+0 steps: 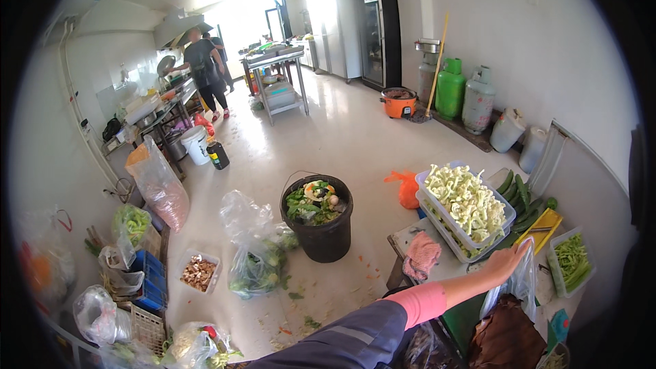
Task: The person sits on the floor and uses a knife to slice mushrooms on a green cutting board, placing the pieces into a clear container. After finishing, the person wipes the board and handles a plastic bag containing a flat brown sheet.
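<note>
My left hand (505,265) reaches out over the table (417,238) on the right, its fingers closed on the top of a clear plastic bag (523,279). Below the bag lies a brown, wrinkled item (505,338) that I cannot identify. Beyond the hand rests a yellow mandoline slicer (540,228). Cauliflower florets (464,202) heap up in a clear plastic tub, stacked on another tub. Cucumbers (520,195) lie behind it. Cut green vegetable strips (570,261) fill a tub at the right. A pink cloth (422,255) hangs at the table's near edge. My right hand is out of view.
A black bucket (320,241) of vegetable scraps stands on the floor, beside a plastic bag of greens (256,266) and a tub of cut mushrooms (200,272). Crates (151,279) line the left. Two people (202,66) are near the stove. Gas cylinders (451,87) stand along the right wall.
</note>
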Demonstrator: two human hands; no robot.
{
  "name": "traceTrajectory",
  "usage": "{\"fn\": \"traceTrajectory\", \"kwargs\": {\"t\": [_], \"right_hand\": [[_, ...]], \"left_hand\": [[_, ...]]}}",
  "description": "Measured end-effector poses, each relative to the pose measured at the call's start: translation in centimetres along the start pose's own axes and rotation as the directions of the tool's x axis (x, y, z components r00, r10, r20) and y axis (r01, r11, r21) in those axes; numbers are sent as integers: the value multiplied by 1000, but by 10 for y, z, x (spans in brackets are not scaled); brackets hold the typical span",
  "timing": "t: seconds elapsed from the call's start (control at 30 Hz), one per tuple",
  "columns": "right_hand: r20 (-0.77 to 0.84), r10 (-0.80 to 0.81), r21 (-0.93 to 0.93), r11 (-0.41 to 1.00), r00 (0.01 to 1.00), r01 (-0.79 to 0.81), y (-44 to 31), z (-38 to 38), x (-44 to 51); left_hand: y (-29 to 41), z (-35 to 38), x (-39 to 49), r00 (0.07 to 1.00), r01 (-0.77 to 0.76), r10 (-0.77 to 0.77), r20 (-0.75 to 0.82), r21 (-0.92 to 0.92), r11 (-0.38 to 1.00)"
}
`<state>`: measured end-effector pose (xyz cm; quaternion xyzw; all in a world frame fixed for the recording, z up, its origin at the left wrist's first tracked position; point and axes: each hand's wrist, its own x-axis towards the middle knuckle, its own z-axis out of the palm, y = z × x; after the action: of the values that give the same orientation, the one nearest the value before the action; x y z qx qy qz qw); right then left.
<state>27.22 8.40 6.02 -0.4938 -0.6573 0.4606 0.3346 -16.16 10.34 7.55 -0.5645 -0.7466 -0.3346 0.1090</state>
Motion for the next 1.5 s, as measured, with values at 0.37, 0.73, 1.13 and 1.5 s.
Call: {"fn": "traceTrajectory", "kwargs": {"t": [0.37, 0.73, 1.13, 1.5], "right_hand": [[-12, -22, 46, 999, 1000, 23, 25, -9, 8], [22, 291, 199, 936, 957, -289, 11, -1, 3], [-16, 53, 321, 946, 998, -45, 43, 13, 22], [-271, -625, -499, 741, 732, 449, -72, 32, 4]], "left_hand": [[4, -43, 65, 986, -121, 148, -76, 287, 950], [18, -100, 134, 952, -53, 135, -276, 286, 957], [26, -179, 122, 997, -3, 5, -72, 27, 1000], [39, -190, 82, 978, -193, 161, -130, -300, 934]]}}
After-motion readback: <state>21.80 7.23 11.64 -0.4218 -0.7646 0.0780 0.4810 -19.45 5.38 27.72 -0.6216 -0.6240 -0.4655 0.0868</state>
